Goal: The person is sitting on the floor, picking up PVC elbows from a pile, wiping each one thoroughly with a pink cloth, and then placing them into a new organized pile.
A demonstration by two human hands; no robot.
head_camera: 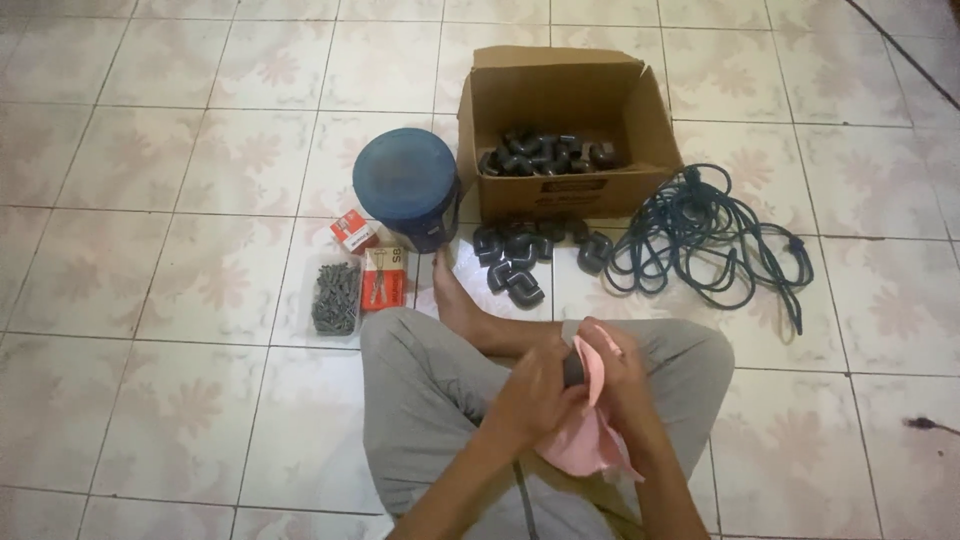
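Head view: a dark grey pipe fitting (573, 366) is held over the lap, between the two hands, and only a small part of it is seen; its shape cannot be made out, since most of it is wrapped in a pink cloth (588, 440) and covered by fingers. The left hand (533, 393) is closed around the fitting from the left side, and the right hand (617, 372) is closed on the cloth and pressed against the fitting. The lower end of the cloth hangs down over the grey trousers (425, 385), and the forearms are cut off by the bottom edge.

A bare foot (455, 295) is stretched out on the tiled floor (150, 240) just ahead of the knees. Near its toes a loose heap of dark elbow fittings (520, 258) is laid, in front of an open cardboard box (570, 125) in which more of the same fittings are seen; their number cannot be told. To the right of the box a tangled dark green cord (705, 235) is spread. To the left a round blue-lidded container (405, 180) is stood, with a small red box (352, 230), a red packet (384, 277) and a clear pack of grey plugs (336, 297) beside it. A dark object (930, 426) is cut off at the right edge.
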